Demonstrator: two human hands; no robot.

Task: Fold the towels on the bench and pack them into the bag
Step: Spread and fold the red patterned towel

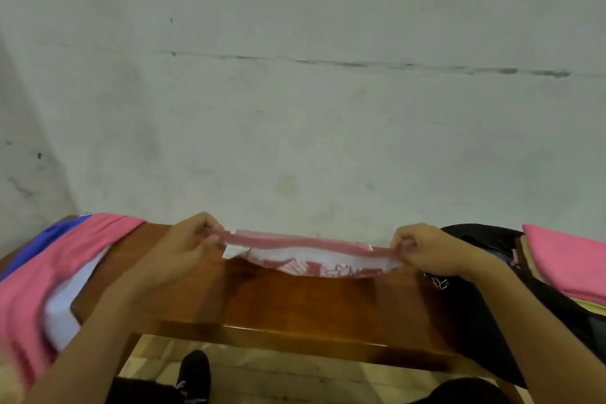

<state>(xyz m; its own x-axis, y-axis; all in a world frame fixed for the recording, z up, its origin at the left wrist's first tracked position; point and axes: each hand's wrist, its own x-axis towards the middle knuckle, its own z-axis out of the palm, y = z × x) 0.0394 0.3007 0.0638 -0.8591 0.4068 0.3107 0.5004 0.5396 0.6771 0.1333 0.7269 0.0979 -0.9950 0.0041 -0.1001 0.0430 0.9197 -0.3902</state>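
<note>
Left hand (188, 248) and right hand (426, 251) each pinch an end of the red-and-white towel (311, 256); its long axis runs left-right above the bench (295, 315); black bag (485, 289) lies right

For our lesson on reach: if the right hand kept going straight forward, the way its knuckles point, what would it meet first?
Probably the pale plaster wall behind the wooden bench; nothing shows between the right hand and it, though depth is unclear.

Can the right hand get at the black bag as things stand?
Probably not yet: the right hand pinches the red-and-white towel. The black bag lies just beside it, nothing between.
</note>
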